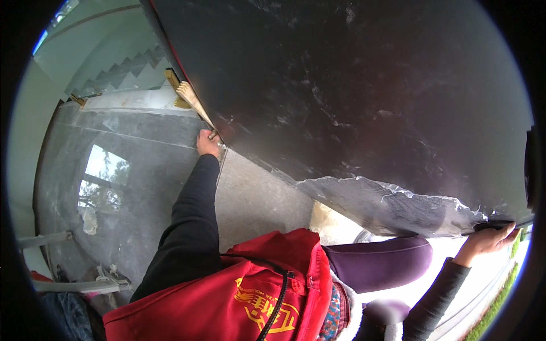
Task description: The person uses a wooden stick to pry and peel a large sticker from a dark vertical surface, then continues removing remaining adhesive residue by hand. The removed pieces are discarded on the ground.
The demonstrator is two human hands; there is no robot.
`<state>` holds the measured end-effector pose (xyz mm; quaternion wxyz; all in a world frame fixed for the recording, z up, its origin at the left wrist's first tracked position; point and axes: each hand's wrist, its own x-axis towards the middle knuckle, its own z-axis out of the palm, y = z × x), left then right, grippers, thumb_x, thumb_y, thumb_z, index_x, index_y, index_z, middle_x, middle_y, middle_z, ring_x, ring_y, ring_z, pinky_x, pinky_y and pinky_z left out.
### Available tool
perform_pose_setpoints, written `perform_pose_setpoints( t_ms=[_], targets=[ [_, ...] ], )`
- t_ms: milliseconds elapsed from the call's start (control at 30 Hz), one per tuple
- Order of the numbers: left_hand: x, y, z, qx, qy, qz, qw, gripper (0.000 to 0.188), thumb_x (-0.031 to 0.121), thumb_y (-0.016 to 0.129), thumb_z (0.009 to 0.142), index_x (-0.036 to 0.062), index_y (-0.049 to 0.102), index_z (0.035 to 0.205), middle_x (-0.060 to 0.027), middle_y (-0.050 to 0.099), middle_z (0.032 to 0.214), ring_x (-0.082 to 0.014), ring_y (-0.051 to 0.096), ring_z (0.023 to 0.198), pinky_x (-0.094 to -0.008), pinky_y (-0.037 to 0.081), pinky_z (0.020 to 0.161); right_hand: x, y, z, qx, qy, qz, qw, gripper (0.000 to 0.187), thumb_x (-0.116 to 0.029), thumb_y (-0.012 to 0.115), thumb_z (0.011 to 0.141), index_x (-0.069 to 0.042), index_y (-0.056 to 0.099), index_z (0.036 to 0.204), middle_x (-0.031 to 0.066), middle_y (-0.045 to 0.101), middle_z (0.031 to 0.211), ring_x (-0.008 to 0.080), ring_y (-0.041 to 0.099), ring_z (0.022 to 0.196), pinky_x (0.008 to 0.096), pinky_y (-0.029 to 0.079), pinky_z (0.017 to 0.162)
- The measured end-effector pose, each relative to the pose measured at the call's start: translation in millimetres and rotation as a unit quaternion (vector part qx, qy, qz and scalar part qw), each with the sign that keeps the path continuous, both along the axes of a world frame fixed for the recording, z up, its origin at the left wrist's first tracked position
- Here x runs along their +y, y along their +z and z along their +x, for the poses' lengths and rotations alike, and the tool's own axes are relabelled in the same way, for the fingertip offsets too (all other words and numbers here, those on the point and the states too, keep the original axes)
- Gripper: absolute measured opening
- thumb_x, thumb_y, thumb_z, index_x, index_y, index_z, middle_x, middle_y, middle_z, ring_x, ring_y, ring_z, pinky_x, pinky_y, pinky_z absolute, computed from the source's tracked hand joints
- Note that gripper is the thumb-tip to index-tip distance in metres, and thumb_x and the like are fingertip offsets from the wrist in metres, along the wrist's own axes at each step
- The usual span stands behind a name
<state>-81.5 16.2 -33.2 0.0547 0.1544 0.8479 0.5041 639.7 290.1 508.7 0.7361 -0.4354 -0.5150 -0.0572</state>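
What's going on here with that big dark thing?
A person in a red top has both hands at a big dark panel. The left hand is at its left edge, just below a pale wooden piece; what the fingers grip is too small to tell. The right hand is at the panel's lower right edge. A ragged, pale-edged tear runs along the lower part.

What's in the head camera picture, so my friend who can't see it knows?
A person in a red garment stretches both arms toward a big dark panel: left hand by its left edge, right hand at its lower right corner. Ragged, film-like material shows near the panel's bottom.
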Motion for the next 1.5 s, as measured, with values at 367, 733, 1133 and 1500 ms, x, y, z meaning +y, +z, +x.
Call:
perform_pose_setpoints(
  t_ms=[367,733,1133,1500],
  targets=[
    [11.2,-3.3,14.5,-0.021,0.026,0.149,0.988,0.037,-0.009,0.084,0.076,0.0004,0.072,0.110,-0.0133,0.063,0.121,-0.0260,0.073,0.104,-0.0385,0.060,0.093,-2.1,2.2,-4.1,0.023,0.008,-0.005,1.000,0.056,-0.033,0.059,0.113,0.005,0.049,0.153,0.0248,0.060,0.142,0.0346,0.063,0.123,0.0468,0.054,0.107],
    [-0.1,20.0,46.0,0.084,0.066,-0.016,0.994,0.034,-0.010,0.078,0.085,-0.0023,0.071,0.117,-0.0140,0.068,0.118,-0.0312,0.071,0.109,-0.0380,0.059,0.097,-7.6,4.0,-8.3,0.035,-0.012,-0.018,0.999,0.057,-0.033,0.058,0.112,0.005,0.048,0.153,0.0258,0.059,0.141,0.0353,0.064,0.122,0.0468,0.057,0.103],
    [7.3,82.9,56.8,0.168,-0.090,-0.089,0.978,0.046,-0.013,0.073,0.080,0.0027,0.068,0.123,-0.0175,0.061,0.124,-0.0389,0.065,0.111,-0.0451,0.055,0.097,2.2,1.3,-2.9,0.013,-0.002,0.002,1.000,0.054,-0.035,0.057,0.113,0.006,0.056,0.146,0.0250,0.060,0.139,0.0342,0.065,0.119,0.0463,0.056,0.102],
    [11.7,106.9,43.9,0.016,-0.073,0.196,0.978,0.016,-0.002,0.071,0.099,-0.0029,0.075,0.114,-0.0069,0.079,0.103,-0.0136,0.073,0.094,-0.0301,0.058,0.087,-7.2,2.0,-13.0,0.020,-0.029,-0.012,0.999,0.055,-0.035,0.054,0.114,0.005,0.051,0.152,0.0241,0.058,0.142,0.0338,0.063,0.122,0.0455,0.056,0.103]
  ],
)
